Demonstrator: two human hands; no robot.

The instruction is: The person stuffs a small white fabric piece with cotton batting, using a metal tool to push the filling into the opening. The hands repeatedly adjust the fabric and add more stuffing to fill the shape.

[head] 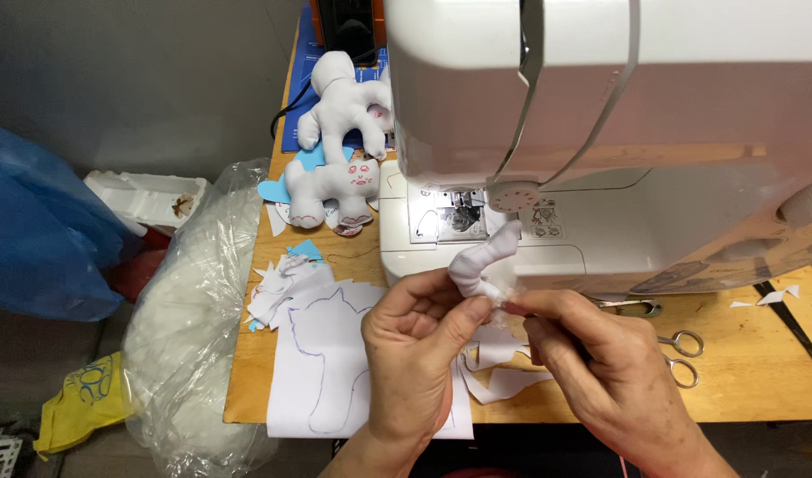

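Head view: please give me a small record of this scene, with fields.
left hand: pinches a small white stuffed piece
right hand: fingers meet the piece's lower end
behind: white sewing machine
table left: two finished white stuffed animals, fabric with a drawn outline
table right: scissors
floor left: clear bag of stuffing

Soft white cloth limb, glossy white plastic sewing machine, matt wooden table, shiny metal scissors
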